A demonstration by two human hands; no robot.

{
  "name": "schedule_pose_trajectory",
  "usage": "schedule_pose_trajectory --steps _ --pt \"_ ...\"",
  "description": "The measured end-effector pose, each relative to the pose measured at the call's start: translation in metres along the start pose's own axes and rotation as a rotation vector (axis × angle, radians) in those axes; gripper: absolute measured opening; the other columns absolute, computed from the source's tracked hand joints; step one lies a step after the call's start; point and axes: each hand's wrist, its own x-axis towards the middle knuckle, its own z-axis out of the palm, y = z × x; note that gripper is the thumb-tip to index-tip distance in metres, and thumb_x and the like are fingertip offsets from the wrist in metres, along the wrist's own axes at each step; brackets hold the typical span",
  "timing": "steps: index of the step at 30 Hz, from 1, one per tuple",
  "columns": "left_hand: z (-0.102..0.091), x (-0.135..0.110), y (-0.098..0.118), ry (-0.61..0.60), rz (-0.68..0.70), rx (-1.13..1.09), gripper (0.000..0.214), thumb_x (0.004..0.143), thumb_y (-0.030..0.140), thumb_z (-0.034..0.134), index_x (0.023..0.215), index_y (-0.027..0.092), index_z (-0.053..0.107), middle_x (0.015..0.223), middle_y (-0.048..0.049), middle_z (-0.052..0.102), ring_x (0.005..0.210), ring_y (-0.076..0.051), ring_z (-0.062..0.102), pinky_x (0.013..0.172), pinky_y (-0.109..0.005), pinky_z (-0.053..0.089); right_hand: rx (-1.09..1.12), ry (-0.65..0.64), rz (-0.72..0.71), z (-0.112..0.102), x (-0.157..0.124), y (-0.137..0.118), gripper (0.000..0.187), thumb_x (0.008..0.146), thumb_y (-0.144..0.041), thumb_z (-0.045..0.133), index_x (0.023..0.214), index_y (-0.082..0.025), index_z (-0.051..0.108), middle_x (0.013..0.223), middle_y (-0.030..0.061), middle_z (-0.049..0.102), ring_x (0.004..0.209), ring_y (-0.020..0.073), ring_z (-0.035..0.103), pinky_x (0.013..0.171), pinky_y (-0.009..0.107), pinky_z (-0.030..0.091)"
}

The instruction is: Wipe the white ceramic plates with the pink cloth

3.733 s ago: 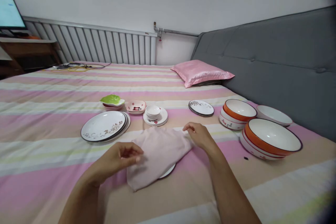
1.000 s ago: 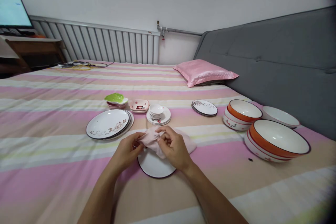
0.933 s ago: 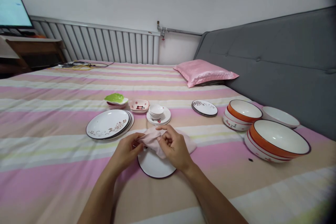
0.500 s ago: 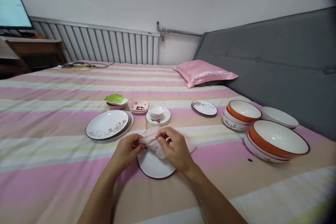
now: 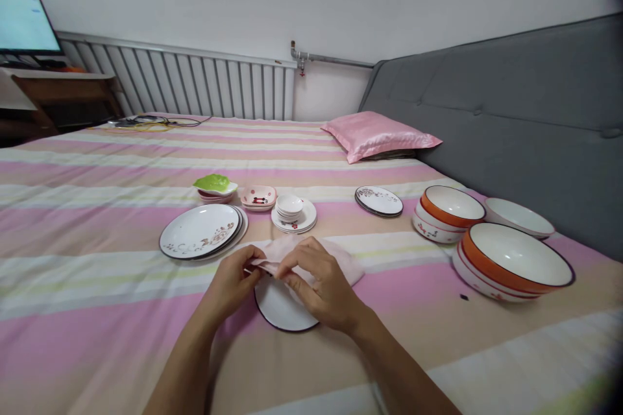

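- Head camera looked down on a striped bed sheet [image 5: 97, 311], where both hands met over a small white plate [image 5: 285, 314] with a dark rim.
- The left hand [image 5: 232, 280] had its grip pinched shut on the near edge of a pink cloth [image 5: 343, 260], thumb pressed to fingertips, at about 10 o'clock of the plate.
- The right hand [image 5: 325, 288] lay over the plate's 12 to 2 o'clock side. Its grip was likewise clenched on a fold of the pink cloth, with its fingertips almost meeting those of the left.
- The pink cloth was bunched between the two hands and trailed off toward 2 o'clock on the sheet, covering the plate's far edge.
- The plate lay flat on the bed with its near half bare.
- At 11 o'clock from the hands sat a stack of large flowered plates [image 5: 199, 230], near the left hand but apart from it.
- Farther off at 11 o'clock stood a green leaf dish [image 5: 214, 183], with a small pink dish [image 5: 257, 196] just beside it.
- At 12 o'clock was a stack of saucers [image 5: 304, 220] topped with little white cups [image 5: 289, 203].
- A small flowered plate [image 5: 378, 200] lay at 1 o'clock.
- At 2 to 3 o'clock were two orange-sided bowls [image 5: 516, 259] and a white bowl [image 5: 520, 215], close to the grey headboard [image 5: 511, 110].
- A pink pillow [image 5: 379, 135] rested far off at 1 o'clock.
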Motion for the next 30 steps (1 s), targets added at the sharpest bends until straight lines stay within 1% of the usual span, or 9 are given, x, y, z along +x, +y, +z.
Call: schedule_pose_trajectory --steps 5,10,14,17,20,23,26,28,30 --pt "0.002 0.001 -0.008 0.027 0.008 0.074 0.015 0.065 0.015 0.047 0.077 0.018 0.056 0.076 -0.0021 0.063 0.069 -0.017 0.057 0.061 -0.027 0.043 0.121 -0.136 0.081 0.000 0.000 -0.008 0.011 0.085 -0.015 0.050 0.087 -0.020 0.060 0.085 0.0009 0.061 0.083 0.0134 0.052 0.078 0.027 0.042" --pt "-0.006 0.000 -0.005 0.100 -0.028 -0.132 0.018 0.057 0.014 0.045 0.072 0.018 0.054 0.095 -0.0065 0.066 0.084 -0.021 0.060 0.067 -0.030 0.046 0.288 -0.211 0.139 0.004 -0.001 -0.016 0.012 0.085 -0.014 0.051 0.087 -0.019 0.061 0.088 0.0026 0.058 0.084 0.0121 0.054 0.073 0.023 0.045" --pt "-0.024 -0.005 0.006 0.210 -0.045 -0.145 0.018 0.054 0.014 0.045 0.068 0.018 0.057 0.084 -0.0047 0.065 0.082 -0.021 0.060 0.070 -0.030 0.045 0.366 -0.234 0.106 0.009 -0.001 -0.029 0.013 0.084 -0.011 0.051 0.085 -0.018 0.062 0.084 0.0021 0.056 0.080 0.0114 0.054 0.074 0.023 0.046" --pt "-0.036 -0.010 0.012 0.241 -0.058 -0.184 0.017 0.053 0.014 0.047 0.065 0.019 0.057 0.074 -0.0011 0.061 0.072 -0.017 0.056 0.062 -0.025 0.043 0.412 -0.238 0.074 0.017 -0.003 -0.039 0.015 0.083 -0.009 0.050 0.083 -0.017 0.062 0.080 0.0014 0.056 0.079 0.0111 0.054 0.075 0.023 0.046" --pt "-0.042 -0.014 0.014 0.229 -0.121 -0.237 0.016 0.053 0.014 0.046 0.064 0.019 0.055 0.063 0.0029 0.054 0.057 -0.012 0.047 0.051 -0.021 0.036 0.457 -0.247 0.124 0.024 -0.005 -0.044 0.013 0.083 -0.010 0.051 0.081 -0.016 0.063 0.081 0.0015 0.056 0.079 0.0106 0.055 0.072 0.021 0.046" --pt "-0.044 -0.016 0.013 0.233 -0.132 -0.231 0.016 0.052 0.013 0.044 0.064 0.019 0.054 0.060 0.0040 0.051 0.055 -0.011 0.044 0.049 -0.021 0.034 0.494 -0.252 0.203 0.027 -0.006 -0.045 0.013 0.082 -0.011 0.051 0.084 -0.016 0.063 0.086 0.0015 0.055 0.074 0.0088 0.055 0.068 0.019 0.047" --pt "-0.041 -0.013 0.009 0.240 -0.114 -0.197 0.023 0.050 0.011 0.041 0.065 0.020 0.055 0.063 0.0031 0.054 0.059 -0.012 0.048 0.052 -0.021 0.037 0.417 -0.291 0.236 0.017 -0.004 -0.041 0.014 0.082 -0.010 0.052 0.087 -0.017 0.063 0.088 0.0014 0.057 0.078 0.0094 0.056 0.071 0.020 0.047" --pt "-0.036 -0.010 0.006 0.239 -0.066 -0.169 0.027 0.049 0.010 0.040 0.067 0.019 0.057 0.069 0.0012 0.059 0.066 -0.015 0.053 0.058 -0.023 0.041 0.304 -0.363 0.227 0.003 -0.002 -0.036 0.014 0.082 -0.011 0.052 0.090 -0.018 0.063 0.089 0.0012 0.061 0.084 0.0110 0.057 0.075 0.021 0.045" --pt "-0.028 -0.007 0.004 0.225 0.003 -0.142 0.027 0.051 0.010 0.042 0.070 0.019 0.059 0.075 -0.0012 0.062 0.073 -0.017 0.057 0.064 -0.026 0.045 0.185 -0.445 0.213 -0.014 -0.001 -0.029 0.016 0.083 -0.010 0.052 0.091 -0.018 0.063 0.090 0.0009 0.064 0.085 0.0118 0.057 0.078 0.023 0.043"
